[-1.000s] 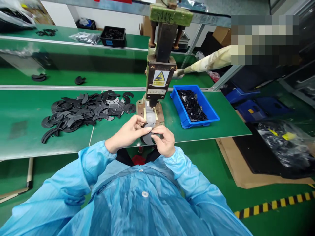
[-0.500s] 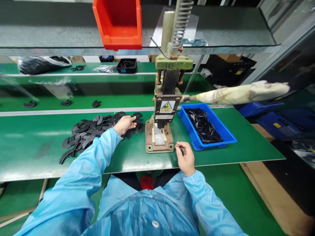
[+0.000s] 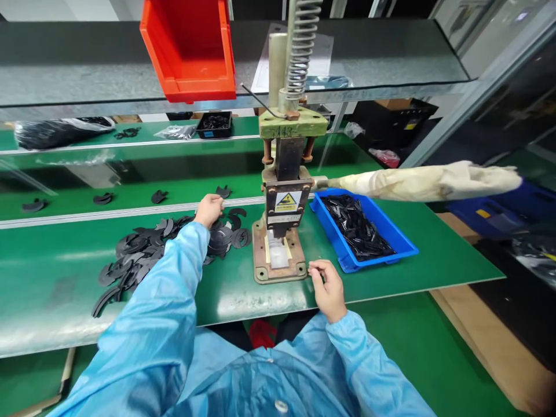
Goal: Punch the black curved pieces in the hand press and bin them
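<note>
My left hand [image 3: 209,211] is at the rear edge of the pile of black curved pieces [image 3: 145,246], fingers together and nothing visible in them. Just beyond its fingertips, one black curved piece [image 3: 223,191] lies on the rear green strip. The fingers of my right hand [image 3: 329,289] are curled in a pinch beside the right front corner of the press base [image 3: 260,273]; what they hold is too small to make out. Between my hands stands the hand press [image 3: 286,200], a pale translucent piece [image 3: 278,255] under its head.
The wrapped lever [image 3: 425,182] sticks out right from the press, above a blue bin [image 3: 406,249] of black parts. More black curved pieces [image 3: 103,198] lie along the rear strip. An orange bin [image 3: 197,90] hangs over the upper shelf's edge.
My left hand has moved back from the pile to the rear strip. The black piece that was at its fingers now lies beyond them. My right hand has kept its place by the press base.
</note>
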Demonstrator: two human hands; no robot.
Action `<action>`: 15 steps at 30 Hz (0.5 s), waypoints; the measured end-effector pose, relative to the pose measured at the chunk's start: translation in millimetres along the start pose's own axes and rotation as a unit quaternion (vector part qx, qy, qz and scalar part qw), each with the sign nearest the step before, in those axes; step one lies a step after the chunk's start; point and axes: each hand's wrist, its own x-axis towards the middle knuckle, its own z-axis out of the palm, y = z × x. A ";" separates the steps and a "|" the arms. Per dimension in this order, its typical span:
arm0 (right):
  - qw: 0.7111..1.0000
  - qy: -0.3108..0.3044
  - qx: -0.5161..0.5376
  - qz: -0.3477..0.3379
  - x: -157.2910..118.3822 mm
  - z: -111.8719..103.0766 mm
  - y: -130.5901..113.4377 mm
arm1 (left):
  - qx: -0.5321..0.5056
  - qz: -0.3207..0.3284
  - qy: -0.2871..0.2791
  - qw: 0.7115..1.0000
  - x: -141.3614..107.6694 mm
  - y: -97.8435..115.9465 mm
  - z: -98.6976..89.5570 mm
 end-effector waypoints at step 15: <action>0.976 -0.099 -0.194 0.005 74.6 -85.5 -32.5 | 0.244 0.254 -0.204 0.914 -204.9 -123.8 -38.7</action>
